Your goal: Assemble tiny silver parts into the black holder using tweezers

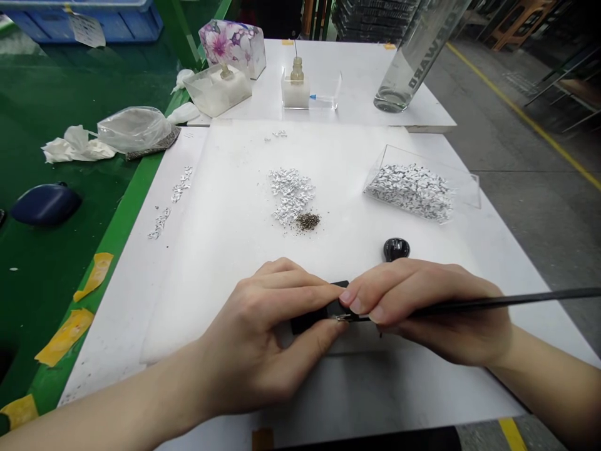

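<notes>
Your left hand [263, 332] has its grip clamped on a black block [319, 311], thumb below, fingers above, over the white sheet [211, 250]. Your right hand [436, 310] has its grip clamped on a long black pick [469, 305], metal tip at the block's edge. Beyond the block: silver flakes [291, 194], dark granules [308, 221] just beside them. Further right, a clear box [413, 191] of flakes.

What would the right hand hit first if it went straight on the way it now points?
The right hand would first meet the flat black piece held in the left hand. It and the thin black tool it holds seem already at that piece, though depth is hard to judge from this view.
</notes>
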### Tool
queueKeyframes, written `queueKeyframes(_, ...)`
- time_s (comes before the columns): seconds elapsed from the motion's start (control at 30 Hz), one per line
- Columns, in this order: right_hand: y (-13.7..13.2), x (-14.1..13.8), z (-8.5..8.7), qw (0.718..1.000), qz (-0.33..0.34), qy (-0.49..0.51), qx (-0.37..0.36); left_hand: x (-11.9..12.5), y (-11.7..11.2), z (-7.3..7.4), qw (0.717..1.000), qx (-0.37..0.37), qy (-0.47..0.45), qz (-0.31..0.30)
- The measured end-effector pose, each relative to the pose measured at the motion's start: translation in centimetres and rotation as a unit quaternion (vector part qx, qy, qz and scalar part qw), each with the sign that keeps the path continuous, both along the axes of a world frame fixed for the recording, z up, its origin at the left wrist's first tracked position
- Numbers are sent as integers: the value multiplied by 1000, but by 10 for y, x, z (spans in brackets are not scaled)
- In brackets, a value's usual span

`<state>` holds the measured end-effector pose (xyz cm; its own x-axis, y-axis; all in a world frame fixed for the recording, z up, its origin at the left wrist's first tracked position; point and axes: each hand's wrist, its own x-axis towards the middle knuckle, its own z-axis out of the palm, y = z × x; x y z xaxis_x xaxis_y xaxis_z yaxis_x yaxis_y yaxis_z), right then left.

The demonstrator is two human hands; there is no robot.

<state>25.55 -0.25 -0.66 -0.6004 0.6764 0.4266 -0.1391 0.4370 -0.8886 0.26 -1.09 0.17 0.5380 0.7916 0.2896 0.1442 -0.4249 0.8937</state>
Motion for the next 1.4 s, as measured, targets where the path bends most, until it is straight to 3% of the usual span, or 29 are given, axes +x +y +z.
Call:
queueKeyframes(0.3, 0, -1, -1, 999, -11, 15, -46, 1, 1, -1, 1000, 4, -1, 0)
queueKeyframes(0.73, 0, 3, -2, 999, 2, -16, -28, 0, 2, 8, 1000, 10, 28, 1)
queueKeyframes(0.97, -1, 4, 0, 999, 6, -21, -24, 0, 2, 8, 1000, 10, 28, -1)
queueKeyframes(1.23, -1, 4, -2, 999, 3, -15, -38, 1, 0, -2, 1000, 16, -9, 5)
queueKeyframes(1.4, -1, 5, -1, 999, 3, -23, -28, 2, 1, 3, 1000, 14, 20, -2)
